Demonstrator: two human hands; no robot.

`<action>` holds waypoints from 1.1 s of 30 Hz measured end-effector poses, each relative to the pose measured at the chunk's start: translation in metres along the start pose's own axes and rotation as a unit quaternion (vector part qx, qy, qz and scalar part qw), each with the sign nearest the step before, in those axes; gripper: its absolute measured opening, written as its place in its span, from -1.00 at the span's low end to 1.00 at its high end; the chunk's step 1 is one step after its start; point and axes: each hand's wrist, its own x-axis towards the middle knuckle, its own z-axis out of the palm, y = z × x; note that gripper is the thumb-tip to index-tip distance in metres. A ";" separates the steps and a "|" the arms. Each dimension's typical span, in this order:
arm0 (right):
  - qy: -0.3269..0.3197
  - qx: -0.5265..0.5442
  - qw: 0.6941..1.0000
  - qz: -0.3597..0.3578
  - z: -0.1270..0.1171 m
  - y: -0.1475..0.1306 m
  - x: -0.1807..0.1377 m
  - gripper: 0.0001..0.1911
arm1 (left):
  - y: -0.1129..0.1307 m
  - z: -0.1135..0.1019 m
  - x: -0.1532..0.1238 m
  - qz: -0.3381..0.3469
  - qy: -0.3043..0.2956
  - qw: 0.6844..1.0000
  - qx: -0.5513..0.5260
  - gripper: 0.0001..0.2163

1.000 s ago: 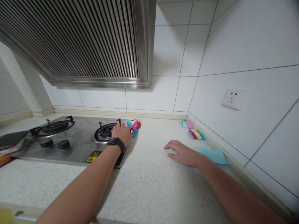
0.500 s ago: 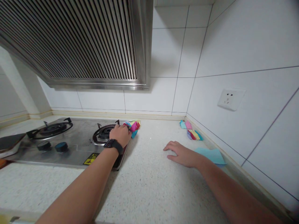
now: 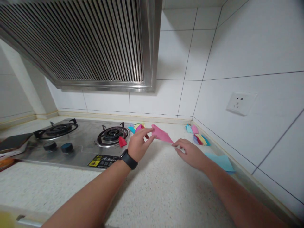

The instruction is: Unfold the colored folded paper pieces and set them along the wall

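Note:
Between my two hands a pink piece of folded paper is held up above the counter. My left hand, with a black watch on the wrist, pinches its left end between thumb and fingers. The pointed right end sits at the fingertips of my right hand, which are closed on it. Behind my left hand lies a heap of crumpled coloured papers, partly hidden by the fingers. A red paper piece rests at the right edge of the stove burner.
A gas stove stands on the left under a range hood. Small coloured papers lie by the right wall, and a light-blue sheet is beside my right forearm. A socket is on the wall.
My left hand has moved right from the paper heap, bringing out the pink paper. My right hand has shifted slightly right and closed on its tip. A red piece now shows on the stove.

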 end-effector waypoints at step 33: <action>-0.119 0.409 0.894 0.135 0.007 -0.022 -0.001 -0.73 | -0.014 0.032 -0.010 -0.142 -0.060 0.911 -0.384 -0.85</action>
